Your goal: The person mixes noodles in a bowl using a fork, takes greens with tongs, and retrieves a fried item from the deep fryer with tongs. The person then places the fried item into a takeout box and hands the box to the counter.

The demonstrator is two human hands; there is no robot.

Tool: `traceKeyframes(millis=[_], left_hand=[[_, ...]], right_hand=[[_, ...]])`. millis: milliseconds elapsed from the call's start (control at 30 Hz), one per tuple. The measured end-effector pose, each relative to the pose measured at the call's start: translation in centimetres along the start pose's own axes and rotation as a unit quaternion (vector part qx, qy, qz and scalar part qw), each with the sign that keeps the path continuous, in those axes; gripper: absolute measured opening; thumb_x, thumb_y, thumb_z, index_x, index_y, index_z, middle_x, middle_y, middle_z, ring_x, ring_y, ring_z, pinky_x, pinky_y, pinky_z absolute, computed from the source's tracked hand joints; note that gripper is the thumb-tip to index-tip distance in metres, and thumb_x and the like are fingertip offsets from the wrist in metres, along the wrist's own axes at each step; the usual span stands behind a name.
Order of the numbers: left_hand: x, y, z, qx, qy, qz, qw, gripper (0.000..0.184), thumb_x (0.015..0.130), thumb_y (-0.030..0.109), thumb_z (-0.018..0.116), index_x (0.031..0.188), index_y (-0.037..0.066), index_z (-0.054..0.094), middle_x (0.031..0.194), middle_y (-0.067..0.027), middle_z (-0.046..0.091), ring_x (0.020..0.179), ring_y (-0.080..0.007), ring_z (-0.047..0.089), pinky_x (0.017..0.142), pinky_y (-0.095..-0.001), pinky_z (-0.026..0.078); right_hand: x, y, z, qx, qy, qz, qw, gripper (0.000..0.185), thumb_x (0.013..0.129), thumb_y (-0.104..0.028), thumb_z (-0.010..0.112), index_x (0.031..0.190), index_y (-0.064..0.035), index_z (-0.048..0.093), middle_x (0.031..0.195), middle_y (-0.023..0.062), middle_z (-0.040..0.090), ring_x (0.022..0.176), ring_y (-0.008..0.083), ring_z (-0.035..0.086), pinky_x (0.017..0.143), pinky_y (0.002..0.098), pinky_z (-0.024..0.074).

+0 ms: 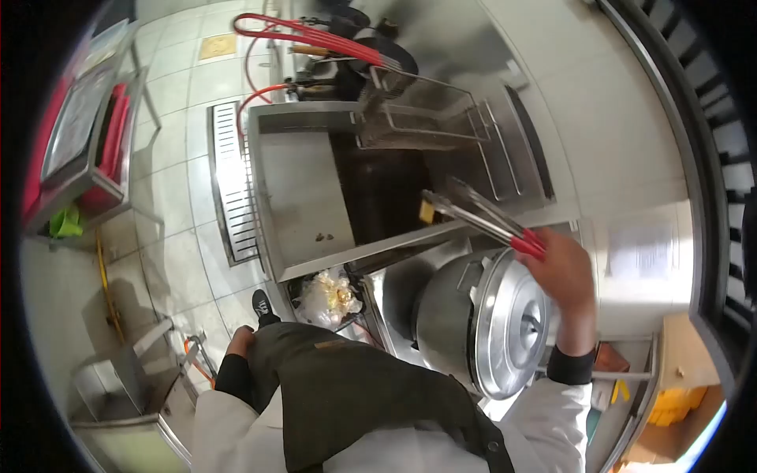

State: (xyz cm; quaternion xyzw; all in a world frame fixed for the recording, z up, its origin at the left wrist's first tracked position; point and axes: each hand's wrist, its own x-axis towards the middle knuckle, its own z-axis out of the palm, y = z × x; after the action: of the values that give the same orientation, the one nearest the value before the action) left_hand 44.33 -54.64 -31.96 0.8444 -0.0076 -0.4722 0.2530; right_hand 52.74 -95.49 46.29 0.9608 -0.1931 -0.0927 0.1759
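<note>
head view: right hand [561,266] grips red-handled tongs [487,225].

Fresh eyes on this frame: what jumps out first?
The red-gripped tongs in the right hand, held out over the steel fryer. Next, the big pot with its shiny lid, beside the fryer and below the tongs in the picture. Then the long red handle of the metal basket, near the top.

The floor [169,185] is pale and tiled; a slotted grate [231,189] lies in it; a metal rack [114,189] stands at left; the right-hand wall [615,150] is pale.
</note>
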Motion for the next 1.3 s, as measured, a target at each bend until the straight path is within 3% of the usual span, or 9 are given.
traceKeyframes(millis=[267,367,500,600,833,900,1067,1167,1300], left_hand=[[-3.2,3.9,-3.1,-0.043,-0.016,0.011,0.999,0.037,0.068,0.004,0.058,0.104,0.007,0.066,0.101,-0.0202,0.065,0.098,-0.0317,0.062,0.085,-0.0368,0.049],[-4.0,2.3,-2.4,-0.091,0.0,-0.017,0.996,0.038,0.068,0.003,0.058,0.104,0.007,0.066,0.099,-0.0203,0.066,0.096,-0.0317,0.063,0.083,-0.0374,0.05],[-5.5,-0.6,-1.5,-0.112,-0.046,-0.066,0.99,0.038,0.069,0.0,0.056,0.105,0.007,0.065,0.095,-0.0208,0.066,0.092,-0.0309,0.064,0.08,-0.0363,0.051],[-9.1,-1.0,-2.7,-0.117,-0.003,-0.088,0.989,0.039,0.069,-0.001,0.056,0.106,0.006,0.065,0.097,-0.0208,0.066,0.094,-0.0311,0.064,0.082,-0.0366,0.05],[-9.4,-7.2,1.3,-0.153,0.047,-0.085,0.983,0.033,0.071,0.002,0.05,0.1,0.004,0.066,0.093,-0.022,0.066,0.09,-0.034,0.063,0.081,-0.0382,0.05],[-9.9,-7.0,1.8,-0.184,0.083,-0.034,0.979,0.033,0.071,0.002,0.05,0.099,0.004,0.066,0.09,-0.022,0.066,0.087,-0.034,0.064,0.078,-0.0385,0.05],[-9.2,-0.9,-1.2,-0.174,0.015,-0.097,0.98,0.032,0.073,0.001,0.049,0.1,0.005,0.066,0.092,-0.0227,0.065,0.087,-0.0343,0.063,0.077,-0.039,0.05],[-6.7,-1.2,0.2,-0.144,0.044,-0.03,0.988,0.032,0.075,0.002,0.047,0.1,0.005,0.066,0.094,-0.0227,0.065,0.09,-0.0345,0.063,0.078,-0.0395,0.05],[-6.5,1.9,-1.8,-0.125,0.033,-0.041,0.991,0.032,0.075,0.001,0.048,0.101,0.006,0.066,0.096,-0.0228,0.065,0.091,-0.0342,0.063,0.079,-0.0394,0.05]], right_hand=[[9.7,0.5,14.0,-0.006,-0.135,0.107,0.985,0.042,0.079,-0.043,0.059,0.096,-0.0053,0.067,0.1,0.0185,0.064,0.097,0.0359,0.06,0.083,0.0428,0.048],[13.8,0.4,19.6,0.005,-0.148,0.13,0.98,0.031,0.084,-0.029,0.055,0.096,-0.0039,0.069,0.103,0.0189,0.065,0.097,0.0341,0.063,0.08,0.0423,0.0502],[17.4,-1.8,24.9,0.032,-0.21,0.19,0.959,0.031,0.087,-0.026,0.051,0.104,-0.0045,0.067,0.111,0.0164,0.063,0.102,0.0313,0.062,0.082,0.0423,0.05],[19.3,-2.9,28.7,0.038,-0.244,0.207,0.947,0.032,0.089,-0.025,0.051,0.108,-0.0039,0.065,0.114,0.0154,0.062,0.102,0.0303,0.062,0.082,0.0424,0.0503],[21.1,-5.6,31.4,0.02,-0.272,0.198,0.942,0.033,0.092,-0.028,0.05,0.109,-0.0032,0.065,0.116,0.016,0.061,0.101,0.0285,0.062,0.078,0.0407,0.0521],[21.6,-4.9,32.3,0.017,-0.264,0.201,0.943,0.033,0.092,-0.027,0.05,0.109,-0.0033,0.064,0.115,0.0165,0.061,0.101,0.0284,0.062,0.077,0.0406,0.0522],[21.7,-2.6,31.8,0.006,-0.226,0.235,0.945,0.033,0.09,-0.027,0.054,0.109,-0.0021,0.064,0.114,0.0182,0.061,0.101,0.0288,0.062,0.078,0.0407,0.0522],[21.9,0.8,32.6,0.023,-0.196,0.223,0.955,0.033,0.088,-0.029,0.058,0.1,0.0006,0.065,0.101,0.0165,0.066,0.087,0.0292,0.066,0.071,0.0409,0.0518],[22.8,6.1,35.5,0.237,-0.292,0.241,0.895,0.031,0.085,-0.031,0.062,0.079,-0.0005,0.062,0.069,0.01,0.061,0.054,0.0195,0.056,0.047,0.0331,0.042]])
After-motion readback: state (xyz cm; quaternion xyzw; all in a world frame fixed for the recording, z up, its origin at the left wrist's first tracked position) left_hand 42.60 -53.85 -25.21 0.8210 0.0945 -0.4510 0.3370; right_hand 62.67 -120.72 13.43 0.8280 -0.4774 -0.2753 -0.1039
